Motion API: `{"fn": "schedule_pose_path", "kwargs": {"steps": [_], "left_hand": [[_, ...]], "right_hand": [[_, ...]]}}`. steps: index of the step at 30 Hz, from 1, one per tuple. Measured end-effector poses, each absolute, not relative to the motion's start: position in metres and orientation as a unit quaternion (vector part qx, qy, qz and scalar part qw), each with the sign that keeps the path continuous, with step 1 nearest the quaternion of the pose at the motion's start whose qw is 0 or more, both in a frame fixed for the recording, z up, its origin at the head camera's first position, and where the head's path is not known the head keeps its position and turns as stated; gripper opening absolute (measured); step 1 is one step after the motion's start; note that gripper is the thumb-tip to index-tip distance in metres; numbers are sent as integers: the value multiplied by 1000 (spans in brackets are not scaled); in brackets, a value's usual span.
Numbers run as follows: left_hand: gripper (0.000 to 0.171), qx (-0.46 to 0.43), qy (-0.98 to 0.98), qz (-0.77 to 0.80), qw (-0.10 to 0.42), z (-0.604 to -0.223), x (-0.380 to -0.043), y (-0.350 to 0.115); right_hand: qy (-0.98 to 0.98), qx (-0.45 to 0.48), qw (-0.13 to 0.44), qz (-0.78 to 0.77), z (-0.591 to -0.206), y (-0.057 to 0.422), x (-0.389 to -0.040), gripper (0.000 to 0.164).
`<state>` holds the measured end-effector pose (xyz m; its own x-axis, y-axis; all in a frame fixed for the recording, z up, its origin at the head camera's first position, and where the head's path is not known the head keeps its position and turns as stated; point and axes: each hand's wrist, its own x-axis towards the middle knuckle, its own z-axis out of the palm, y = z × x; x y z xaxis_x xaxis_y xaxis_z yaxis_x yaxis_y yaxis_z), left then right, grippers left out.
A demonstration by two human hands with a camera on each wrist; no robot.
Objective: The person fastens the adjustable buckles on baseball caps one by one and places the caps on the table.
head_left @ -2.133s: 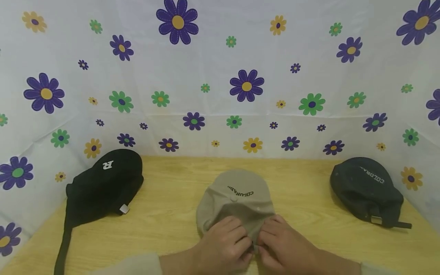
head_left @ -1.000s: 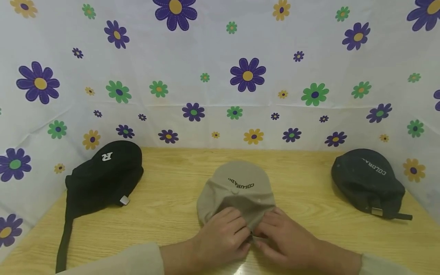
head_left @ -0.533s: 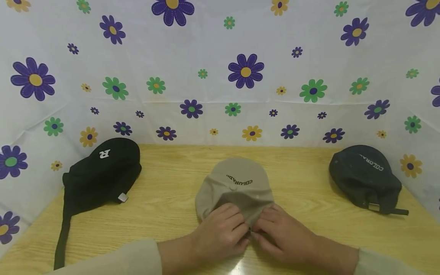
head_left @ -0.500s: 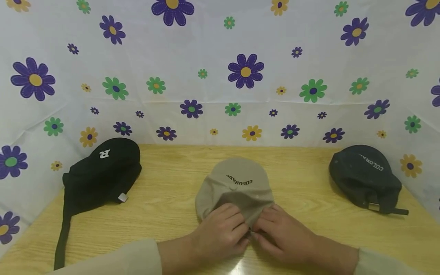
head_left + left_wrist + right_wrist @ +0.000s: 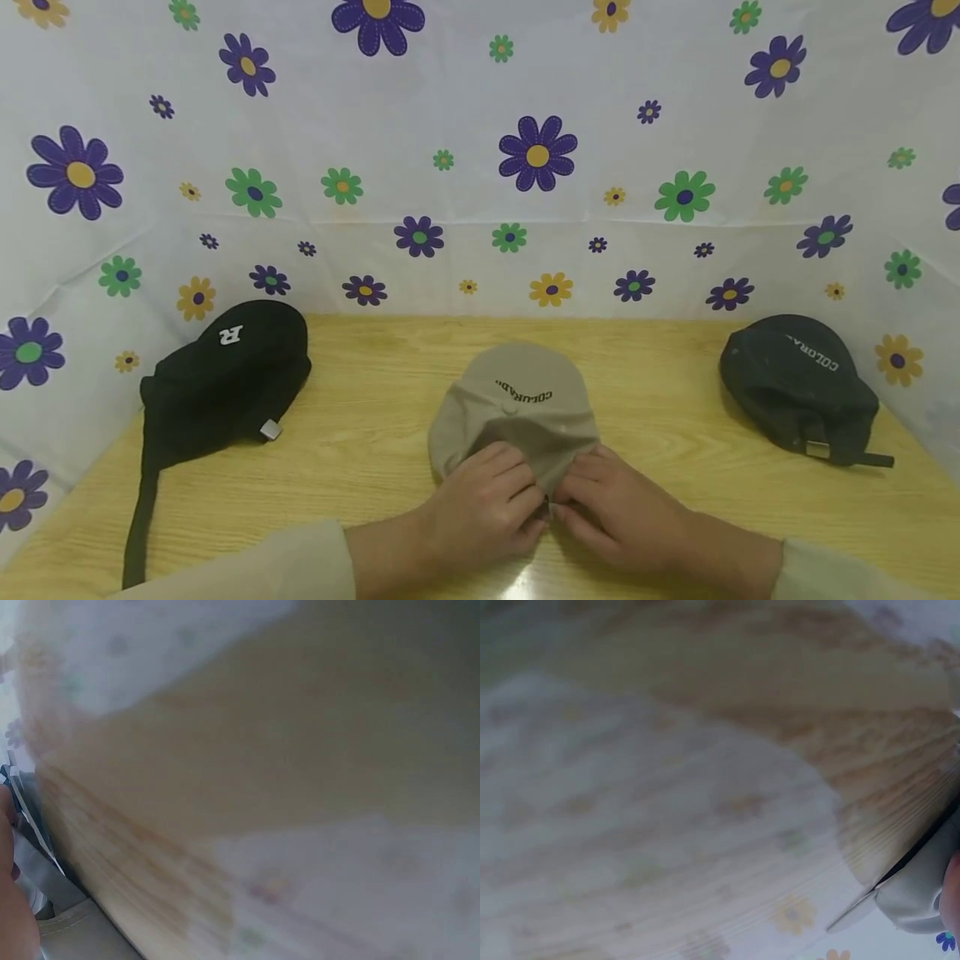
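- Little has changed in the last two seconds: the head view has tipped down, so everything shows higher, while the soft beige fabric cap (image 5: pixel 525 375) has not visibly moved on the pale yellow wood-grain table (image 5: pixel 360 400).
- The left hand (image 5: pixel 487 504) and right hand (image 5: pixel 618 512) remain at the cap's near edge, their fingers shifted only slightly. The handling there appears to be at much the same stage, a judgement only — whatever lies between the thumbs is hidden.
- Both hands are curled closed, fingertips almost meeting: the left grips the near edge from the left, the right from the right.
- The beige cap lies around the middle of the table, crown up, its near part creased and sunken.
- Its front points towards the table's far edge; the dark arched lettering (image 5: pixel 522 396) reads upside down from the person's side. The long axis runs from far edge to near edge, roughly straight. No brim shows.
- At the table's left side lies a black fabric cap with a white letter R (image 5: pixel 217 400), its strap hanging loose; at the table's right side, a dark navy fabric cap with pale lettering (image 5: pixel 787 375).
- Both wrist views are mostly blurred.
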<state>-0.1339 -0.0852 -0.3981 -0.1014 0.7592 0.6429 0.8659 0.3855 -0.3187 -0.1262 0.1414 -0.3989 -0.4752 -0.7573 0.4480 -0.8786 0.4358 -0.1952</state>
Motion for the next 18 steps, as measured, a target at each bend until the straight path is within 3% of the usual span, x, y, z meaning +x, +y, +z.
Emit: {"fn": "schedule_pose_path", "kwargs": {"steps": [10,18], "left_hand": [[11,-549,-736,-67,390,-398,-135,-85],[10,-545,-744,-66,381,-397,-134,-85]], "right_hand": [[-841,481,130,209,-398,142,-127,8],[-823,500,162,217,-401,142,-129,10]]}}
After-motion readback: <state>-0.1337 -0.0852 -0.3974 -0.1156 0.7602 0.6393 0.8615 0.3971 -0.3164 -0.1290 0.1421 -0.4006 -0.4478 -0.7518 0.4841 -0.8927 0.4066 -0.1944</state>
